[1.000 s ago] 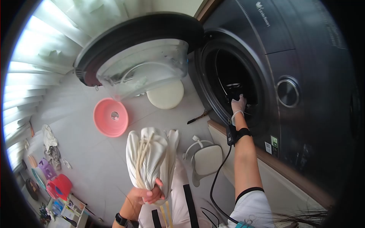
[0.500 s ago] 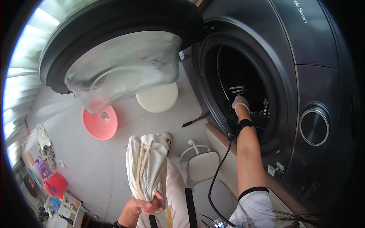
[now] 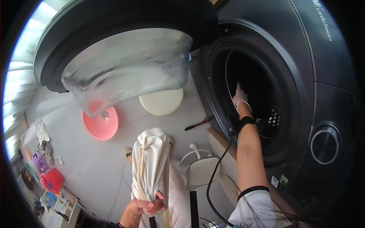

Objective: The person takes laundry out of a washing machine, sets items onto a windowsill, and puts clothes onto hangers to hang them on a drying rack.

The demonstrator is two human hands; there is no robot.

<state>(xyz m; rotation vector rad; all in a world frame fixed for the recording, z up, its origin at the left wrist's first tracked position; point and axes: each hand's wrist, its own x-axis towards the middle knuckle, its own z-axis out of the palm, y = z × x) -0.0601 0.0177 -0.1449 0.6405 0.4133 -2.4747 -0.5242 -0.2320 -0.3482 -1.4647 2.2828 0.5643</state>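
My left hand (image 3: 146,207) is closed around the lower end of a bunched white ribbed garment (image 3: 152,163) with long beige strips hanging along it, held upright in front of my legs. My right hand (image 3: 240,97) reaches through the round opening into the dark drum (image 3: 254,76) of a black front-loading washing machine (image 3: 292,95). A pale, thin covering with a white edge shows at that hand. One finger points up into the drum, stretched out; the others are hard to make out in the dark. Nothing is visible in it.
The machine's open door (image 3: 133,68) with its clear glass bowl hangs at upper left. Below it are a pink basin (image 3: 100,129) and a round cream stool top (image 3: 161,102). A black cable (image 3: 213,182) runs along my right arm. A white chair (image 3: 201,169) stands near my legs.
My right hand has gone deeper and higher into the drum. The white-striped dark thing beside it no longer shows. My left hand still grips the white garment, now more upright. The view has shifted slightly.
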